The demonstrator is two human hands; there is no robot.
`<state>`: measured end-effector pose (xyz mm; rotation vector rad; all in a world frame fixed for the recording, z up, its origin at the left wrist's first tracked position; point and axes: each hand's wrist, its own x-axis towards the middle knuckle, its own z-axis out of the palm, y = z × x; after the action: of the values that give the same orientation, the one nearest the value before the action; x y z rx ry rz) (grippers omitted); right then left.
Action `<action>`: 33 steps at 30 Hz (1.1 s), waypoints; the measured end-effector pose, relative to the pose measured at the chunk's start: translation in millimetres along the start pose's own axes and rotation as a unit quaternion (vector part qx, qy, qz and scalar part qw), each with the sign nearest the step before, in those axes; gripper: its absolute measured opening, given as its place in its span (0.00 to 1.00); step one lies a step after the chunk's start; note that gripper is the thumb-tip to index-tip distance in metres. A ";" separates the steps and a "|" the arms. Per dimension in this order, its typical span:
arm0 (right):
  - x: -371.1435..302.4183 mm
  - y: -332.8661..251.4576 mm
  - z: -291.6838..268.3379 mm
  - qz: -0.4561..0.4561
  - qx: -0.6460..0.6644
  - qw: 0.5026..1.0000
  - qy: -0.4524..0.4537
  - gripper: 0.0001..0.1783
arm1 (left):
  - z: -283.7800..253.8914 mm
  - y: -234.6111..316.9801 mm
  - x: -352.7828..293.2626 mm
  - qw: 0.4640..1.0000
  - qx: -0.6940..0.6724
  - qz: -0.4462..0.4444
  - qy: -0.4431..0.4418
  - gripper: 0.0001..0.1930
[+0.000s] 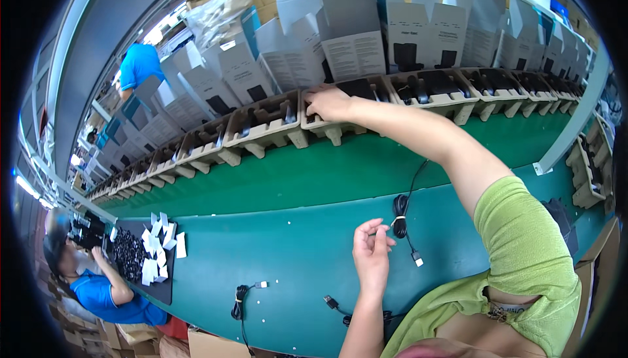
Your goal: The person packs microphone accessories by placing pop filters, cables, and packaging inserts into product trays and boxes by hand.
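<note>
My right arm stretches over the bench, and my right hand (329,104) reaches into a brown moulded pulp tray (333,124) in the far row. Its fingertips go down inside the tray, so their grip is hidden. Nearer, my left hand (371,254) is raised over the bench with loosely bent fingers apart and nothing seen in them. Just right of its fingertips lies a black USB cable (400,207), coiled and tied with a pale band. A second coiled cable (239,302) lies to the left. Another black cable (347,321) is partly behind my left forearm.
Pulp trays with black parts (261,122) line the far ledge, before upright open printed cartons (353,44). At left, a person in blue (111,292) sits near a dark mat (169,290) with small black pieces and white cards. A metal post (575,112) stands right.
</note>
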<state>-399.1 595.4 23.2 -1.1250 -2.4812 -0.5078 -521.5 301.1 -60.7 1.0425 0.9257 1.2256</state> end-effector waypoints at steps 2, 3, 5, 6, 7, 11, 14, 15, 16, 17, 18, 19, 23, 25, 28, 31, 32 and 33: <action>7.3 21.3 -9.8 -0.103 -0.075 0.985 0.115 0.11 | -0.8 -1.5 0.6 1.000 0.006 -0.001 -0.001 0.07; 13.9 23.2 -32.4 0.036 -0.055 0.994 0.093 0.09 | -2.3 -2.3 2.1 1.000 0.009 -0.003 0.008 0.07; 15.8 81.7 -33.9 0.163 -0.094 0.956 0.225 0.09 | 0.5 -2.8 2.8 1.000 0.012 -0.003 0.001 0.07; 2.9 111.5 -36.3 0.166 -0.183 0.921 0.300 0.09 | 1.7 -2.9 3.4 1.000 0.011 -0.004 0.000 0.07; -6.9 125.8 -40.0 0.229 -0.186 0.930 0.219 0.10 | -1.4 -3.5 4.2 1.000 0.012 -0.005 0.007 0.07; -17.4 132.3 -74.7 0.272 -0.158 0.949 0.034 0.11 | -5.8 -3.4 4.8 1.000 0.011 0.001 0.007 0.07; -7.4 121.2 -122.6 0.204 -0.201 0.956 0.068 0.12 | -4.8 -4.3 4.0 1.000 0.025 0.013 0.011 0.07; -1.7 105.4 -143.7 0.186 -0.202 0.959 0.070 0.12 | -8.9 -5.8 5.7 0.999 0.029 0.013 0.007 0.07; -1.8 86.9 -166.8 0.169 -0.205 0.961 0.072 0.12 | -13.1 -8.2 7.9 0.999 0.027 0.042 0.023 0.08; -8.1 73.2 -187.3 0.132 -0.219 0.962 0.093 0.12 | -15.1 -9.2 9.4 0.997 0.024 0.070 0.034 0.08; -17.0 57.9 -205.5 0.093 -0.232 0.961 0.114 0.13 | -18.0 -8.1 11.4 0.995 0.017 0.085 0.054 0.09; -30.8 36.3 -221.3 0.041 -0.220 0.962 0.157 0.13 | -22.6 -4.4 12.1 0.990 0.034 0.115 0.078 0.10; -103.9 -39.7 -263.3 -0.098 -0.134 0.957 0.239 0.09 | -26.3 30.8 5.0 0.935 0.084 0.295 0.177 0.13; -148.7 -70.0 -257.3 -0.147 -0.098 0.941 0.288 0.09 | -21.4 69.7 -14.4 0.859 0.169 0.429 0.221 0.17; -186.9 -115.9 -223.3 -0.232 -0.011 0.925 0.301 0.09 | -3.5 130.4 -75.0 0.751 0.237 0.586 0.191 0.31; -207.8 -153.0 -196.8 -0.315 0.040 0.900 0.299 0.07 | 27.5 156.3 -139.0 0.702 0.430 0.564 0.061 0.44; -211.3 -162.1 -178.2 -0.322 0.055 0.886 0.330 0.07 | 48.0 150.1 -145.6 0.704 0.414 0.575 0.054 0.39; -222.5 -164.4 -167.4 -0.320 0.042 0.901 0.290 0.07 | 60.3 161.0 -152.7 0.609 0.526 0.587 0.092 0.23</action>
<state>-358.7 274.8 36.4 -0.0468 -2.2337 -0.7660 -526.9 148.4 111.2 2.8426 1.1470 1.8540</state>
